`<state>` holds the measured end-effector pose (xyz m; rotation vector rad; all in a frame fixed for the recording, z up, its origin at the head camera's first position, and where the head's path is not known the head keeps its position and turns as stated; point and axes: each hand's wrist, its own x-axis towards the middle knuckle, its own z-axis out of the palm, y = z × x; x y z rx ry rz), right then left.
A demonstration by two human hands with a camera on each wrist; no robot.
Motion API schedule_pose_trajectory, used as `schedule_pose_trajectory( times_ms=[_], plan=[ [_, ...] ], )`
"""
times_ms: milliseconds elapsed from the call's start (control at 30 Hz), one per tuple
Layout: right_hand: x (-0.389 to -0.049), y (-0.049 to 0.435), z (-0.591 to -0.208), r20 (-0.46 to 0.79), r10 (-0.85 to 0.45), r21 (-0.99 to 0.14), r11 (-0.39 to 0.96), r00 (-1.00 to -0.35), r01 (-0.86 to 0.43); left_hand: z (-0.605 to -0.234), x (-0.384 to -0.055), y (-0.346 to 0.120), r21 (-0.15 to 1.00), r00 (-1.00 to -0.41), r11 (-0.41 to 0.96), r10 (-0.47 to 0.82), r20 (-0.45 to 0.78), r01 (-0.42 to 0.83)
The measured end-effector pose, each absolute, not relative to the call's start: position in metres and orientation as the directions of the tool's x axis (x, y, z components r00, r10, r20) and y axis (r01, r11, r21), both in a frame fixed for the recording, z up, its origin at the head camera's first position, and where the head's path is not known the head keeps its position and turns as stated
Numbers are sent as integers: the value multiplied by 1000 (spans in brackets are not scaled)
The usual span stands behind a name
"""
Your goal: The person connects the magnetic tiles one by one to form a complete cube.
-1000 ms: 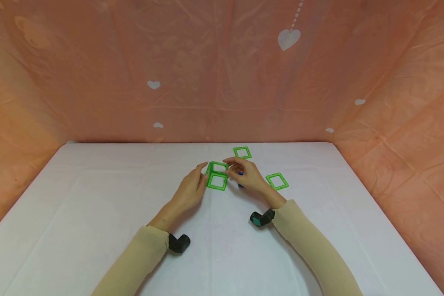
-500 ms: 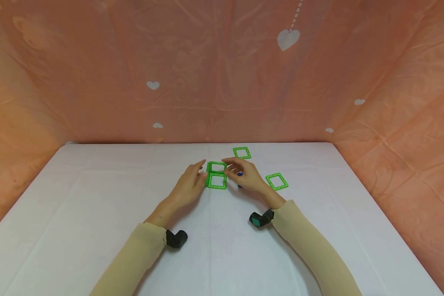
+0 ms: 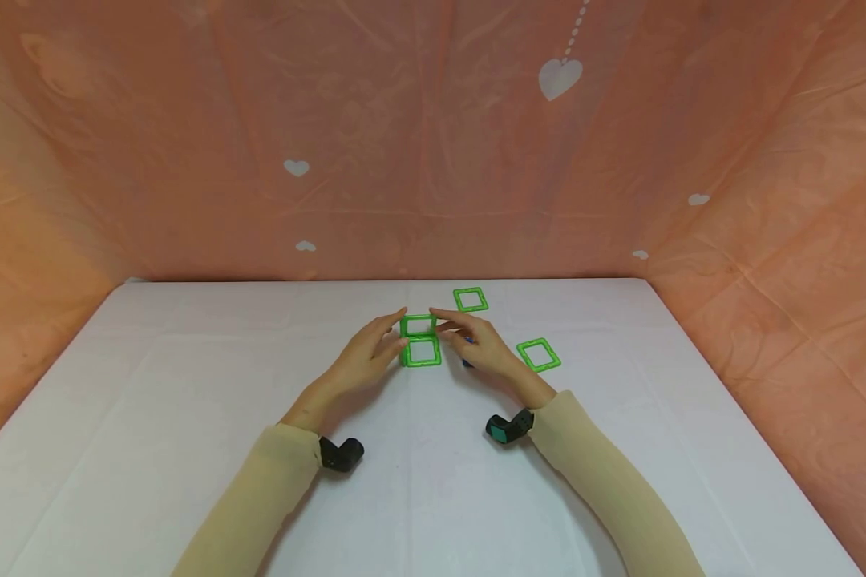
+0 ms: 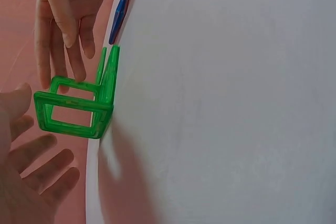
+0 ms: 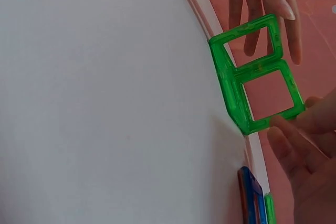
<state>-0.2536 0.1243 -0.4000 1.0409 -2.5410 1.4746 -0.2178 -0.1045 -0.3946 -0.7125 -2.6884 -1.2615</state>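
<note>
Several green square magnetic tiles (image 3: 422,363) stand joined as a partly built box, its open frames showing in both wrist views. On its left side is my left hand (image 3: 361,358), fingers spread and relaxed; in the left wrist view they lie apart from the green frames (image 4: 73,100). My right hand (image 3: 485,346) is on the other side, with loosely extended fingertips right at the edge of the tiles (image 5: 294,85). Under that hand a blue magnetic tile (image 5: 249,195) lies on the table, mostly hidden in the head view.
Two loose green square tiles lie on the white table (image 3: 418,497): one farther back (image 3: 471,300), another right of my right hand (image 3: 539,355). A pink curtain (image 3: 375,120) with pale hearts closes off the back and sides.
The joined green tiles have turned slightly and shifted a little left, so their left wall shows less. My left hand has moved slightly up and left; the right hand stays almost still.
</note>
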Motion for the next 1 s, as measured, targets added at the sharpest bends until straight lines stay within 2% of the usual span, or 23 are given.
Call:
schedule_pose_trajectory(
  times_ms=[600, 1000],
  plan=[
    [-256, 144, -399, 206, -527, -732, 476, -824, -487, -395, -217, -103, 726, -894, 542, 382, 235, 423],
    [-254, 171, -397, 195, -566, -601, 576, -801, -554, -392, -214, -100, 750, -909, 541, 370, 194, 380]
  ],
)
